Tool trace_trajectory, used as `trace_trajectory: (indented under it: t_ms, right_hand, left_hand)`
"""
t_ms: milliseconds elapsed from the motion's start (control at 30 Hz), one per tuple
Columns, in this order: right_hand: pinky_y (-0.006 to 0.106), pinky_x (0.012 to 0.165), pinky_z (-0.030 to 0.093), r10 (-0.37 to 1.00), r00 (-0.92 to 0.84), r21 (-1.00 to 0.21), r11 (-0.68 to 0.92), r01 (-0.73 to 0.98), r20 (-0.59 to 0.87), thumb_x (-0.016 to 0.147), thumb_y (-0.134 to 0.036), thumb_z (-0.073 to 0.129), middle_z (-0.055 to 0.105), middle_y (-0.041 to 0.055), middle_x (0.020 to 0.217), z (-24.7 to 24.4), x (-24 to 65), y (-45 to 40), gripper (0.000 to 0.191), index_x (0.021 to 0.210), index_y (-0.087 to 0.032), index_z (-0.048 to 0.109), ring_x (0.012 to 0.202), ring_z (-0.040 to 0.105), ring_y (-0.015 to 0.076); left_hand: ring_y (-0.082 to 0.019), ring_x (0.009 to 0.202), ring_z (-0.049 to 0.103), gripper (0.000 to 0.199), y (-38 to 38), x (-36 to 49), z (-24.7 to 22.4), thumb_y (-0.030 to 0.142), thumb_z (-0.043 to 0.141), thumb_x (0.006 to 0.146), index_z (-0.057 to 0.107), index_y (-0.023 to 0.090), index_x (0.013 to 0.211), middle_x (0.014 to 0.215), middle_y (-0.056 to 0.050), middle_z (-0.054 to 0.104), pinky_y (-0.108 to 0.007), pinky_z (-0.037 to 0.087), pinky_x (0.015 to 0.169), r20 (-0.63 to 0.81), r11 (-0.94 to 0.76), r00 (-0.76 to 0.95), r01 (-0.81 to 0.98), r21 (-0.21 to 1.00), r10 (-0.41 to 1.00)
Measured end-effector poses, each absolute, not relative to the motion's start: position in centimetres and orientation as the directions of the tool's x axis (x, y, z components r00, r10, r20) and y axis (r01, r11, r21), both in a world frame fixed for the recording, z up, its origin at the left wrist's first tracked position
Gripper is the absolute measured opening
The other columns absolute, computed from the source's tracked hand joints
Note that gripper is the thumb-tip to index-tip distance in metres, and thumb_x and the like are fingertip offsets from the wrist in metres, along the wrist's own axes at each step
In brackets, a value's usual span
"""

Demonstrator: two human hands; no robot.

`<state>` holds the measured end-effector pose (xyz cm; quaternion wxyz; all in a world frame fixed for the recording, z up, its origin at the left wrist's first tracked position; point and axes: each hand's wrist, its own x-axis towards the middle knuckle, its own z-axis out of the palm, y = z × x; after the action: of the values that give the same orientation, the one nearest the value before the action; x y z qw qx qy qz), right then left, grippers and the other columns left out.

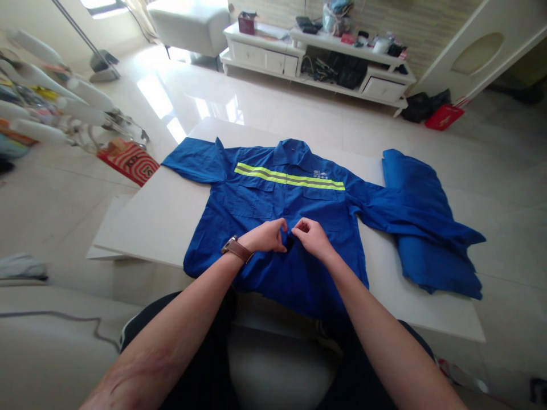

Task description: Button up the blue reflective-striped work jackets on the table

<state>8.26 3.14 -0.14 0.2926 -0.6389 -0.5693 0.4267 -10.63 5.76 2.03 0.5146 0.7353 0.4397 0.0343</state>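
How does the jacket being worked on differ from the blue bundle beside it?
The jacket lies spread out flat, while the blue bundle lies bunched or folded. The jacket shows a yellow-and-grey stripe across its chest; the bundle shows none. The jacket covers more of the table than the bundle. Both are blue fabric.

The head camera looks forward and down at the jacket [284, 199] from nearby.

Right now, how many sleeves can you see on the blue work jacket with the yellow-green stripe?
2. One sleeve of the work jacket lies toward the picture's left, on the white table; the other sleeve stretches right, across the folded blue cloth.
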Motion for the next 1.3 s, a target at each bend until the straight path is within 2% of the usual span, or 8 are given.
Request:
trace_trajectory:
  t_ms: [100,200,333,533,600,800,1033,1300]
  right_hand:
    - [0.028,0.075,0.050,0.968,-0.084,-0.788,-0.140,0.599,-0.236,0.088,-0.037,0.057,0.072,0.0027,0.079,0.5,8.3,2.4,0.022,0.079,-0.020,0.066,0.078,0.066,0.0174]
    - [0.033,0.098,0.049,0.974,-0.142,-0.638,-0.005,0.770,-0.178,0.092,-0.031,0.055,0.075,0.0084,0.114,0.5,8.6,1.6,0.024,0.105,-0.020,0.072,0.110,0.067,0.0211]
    - [0.036,0.111,0.044,0.921,-0.280,-0.477,0.124,0.870,-0.272,0.095,-0.031,0.056,0.063,0.0113,0.143,0.3,9.1,0.7,0.036,0.127,-0.021,0.068,0.133,0.057,0.0248]
    - [0.033,0.089,0.051,0.896,-0.282,-0.347,0.158,0.925,-0.343,0.097,-0.032,0.053,0.076,0.0085,0.118,1.2,8.7,0.6,0.030,0.121,-0.026,0.072,0.107,0.071,0.0255]
    - [0.031,0.085,0.050,0.897,-0.285,-0.329,0.171,0.929,-0.338,0.097,-0.031,0.054,0.078,0.0080,0.112,1.4,8.5,0.6,0.027,0.116,-0.026,0.072,0.102,0.072,0.0246]
    - [0.030,0.081,0.048,0.877,-0.343,-0.320,0.235,0.918,-0.338,0.095,-0.030,0.056,0.078,0.0100,0.110,1.5,8.0,0.6,0.025,0.114,-0.024,0.071,0.099,0.072,0.0248]
    - [0.031,0.075,0.047,0.838,-0.362,-0.294,0.255,0.921,-0.409,0.090,-0.026,0.055,0.077,0.0140,0.103,2.2,7.5,0.3,0.020,0.101,-0.019,0.071,0.095,0.073,0.0273]
    - [0.032,0.083,0.047,0.860,-0.295,-0.301,0.176,0.937,-0.415,0.097,-0.030,0.048,0.073,0.0128,0.119,2.9,8.3,0.5,0.034,0.129,-0.020,0.055,0.105,0.070,0.0269]
  left_hand:
    - [-0.023,0.080,0.072,0.050,5.6,-11.0,1.7,0.022,0.074,0.078,0.057,0.016,0.124,0.084,-0.004,0.076,-0.028,0.051,0.068,-0.360,-0.207,0.547,0.721,0.661,0.756]
    - [-0.028,0.115,0.067,0.043,5.4,-11.4,1.0,0.019,0.069,0.081,0.062,0.017,0.124,0.120,-0.015,0.072,-0.033,0.051,0.093,-0.229,-0.357,0.500,0.810,0.465,0.835]
    - [-0.030,0.139,0.053,0.050,5.0,-11.6,0.4,0.018,0.075,0.077,0.068,0.022,0.126,0.151,-0.014,0.056,-0.034,0.043,0.112,-0.360,-0.344,0.461,0.874,0.344,0.811]
    - [-0.034,0.104,0.072,0.024,4.9,-11.1,2.4,0.030,0.067,0.085,0.077,0.017,0.103,0.109,-0.020,0.075,-0.039,0.054,0.088,-0.488,-0.216,0.297,0.952,0.216,0.821]
    - [-0.033,0.101,0.072,0.021,5.0,-11.0,2.7,0.031,0.065,0.087,0.077,0.018,0.098,0.103,-0.018,0.075,-0.038,0.054,0.086,-0.445,-0.228,0.307,0.948,0.222,0.841]
    - [-0.031,0.119,0.063,0.036,5.1,-10.4,0.8,0.020,0.064,0.085,0.068,0.016,0.121,0.125,-0.017,0.067,-0.036,0.052,0.092,-0.283,-0.316,0.406,0.895,0.314,0.869]
    - [-0.023,0.094,0.070,0.031,5.6,-8.3,-1.4,0.023,0.066,0.085,0.067,0.011,0.114,0.103,-0.013,0.075,-0.028,0.051,0.079,-0.390,0.001,0.263,0.828,0.560,0.882]
    - [-0.017,0.072,0.063,0.011,6.1,-8.0,-2.2,0.022,0.065,0.084,0.073,0.016,0.080,0.076,-0.005,0.072,-0.026,0.043,0.066,-0.437,0.141,0.223,0.740,0.658,0.871]
